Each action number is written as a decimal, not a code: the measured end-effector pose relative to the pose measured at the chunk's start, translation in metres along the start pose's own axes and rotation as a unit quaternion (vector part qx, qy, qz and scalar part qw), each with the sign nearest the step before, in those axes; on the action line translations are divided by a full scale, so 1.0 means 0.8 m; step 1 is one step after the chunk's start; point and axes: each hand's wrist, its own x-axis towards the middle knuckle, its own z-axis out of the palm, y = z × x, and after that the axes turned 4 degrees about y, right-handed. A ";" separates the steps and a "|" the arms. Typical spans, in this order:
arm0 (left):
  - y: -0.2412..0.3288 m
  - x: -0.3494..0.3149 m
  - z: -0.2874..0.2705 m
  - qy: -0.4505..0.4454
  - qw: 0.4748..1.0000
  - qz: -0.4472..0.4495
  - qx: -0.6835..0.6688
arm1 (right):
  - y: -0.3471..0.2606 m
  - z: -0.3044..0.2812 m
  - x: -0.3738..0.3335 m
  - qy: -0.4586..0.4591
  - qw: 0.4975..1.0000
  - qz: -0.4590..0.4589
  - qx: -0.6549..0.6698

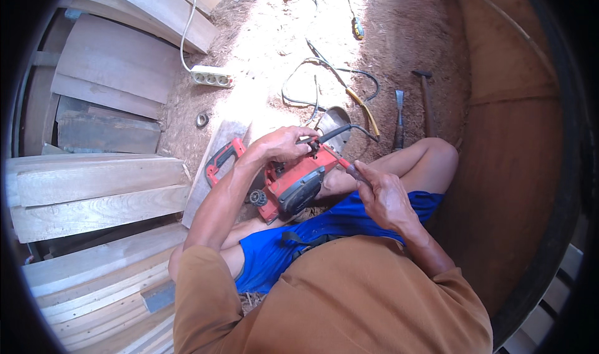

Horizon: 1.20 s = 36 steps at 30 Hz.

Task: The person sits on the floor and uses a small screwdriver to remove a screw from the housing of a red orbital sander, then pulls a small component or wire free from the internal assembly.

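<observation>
A red and black electric planer (298, 182) lies tilted across my lap, its black knob and red handle toward the left. My left hand (282, 144) reaches over its far end, fingers closed around the black power cord (337, 132) where it meets the body. In my right hand (388, 199) is a screwdriver (357, 172) with a reddish handle. Its shaft points up and left to the planer's housing beside the cord entry. Whether the tip sits in a screw cannot be made out. Just beyond the planer is a rounded grey metal piece (337, 120).
A chisel (399, 112) and a hammer (428, 107) lie beyond my right knee. Loose cable with a yellow-wrapped stretch (362, 109) curls ahead. A white power strip (211, 76) and tape roll (201, 119) lie left, near stacked planks (103, 189). A brown panel (511, 185) stands right.
</observation>
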 end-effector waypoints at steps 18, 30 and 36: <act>0.000 0.002 0.005 0.034 0.997 0.032 0.059 | 0.025 0.024 0.009 -0.019 0.999 0.014 0.046; 0.004 0.001 0.005 0.032 0.995 0.074 0.064 | 0.040 0.027 0.035 -0.195 0.797 0.317 0.475; -0.005 0.005 0.008 0.034 0.992 0.080 0.096 | 0.008 0.027 0.026 -0.094 0.993 -0.043 -0.048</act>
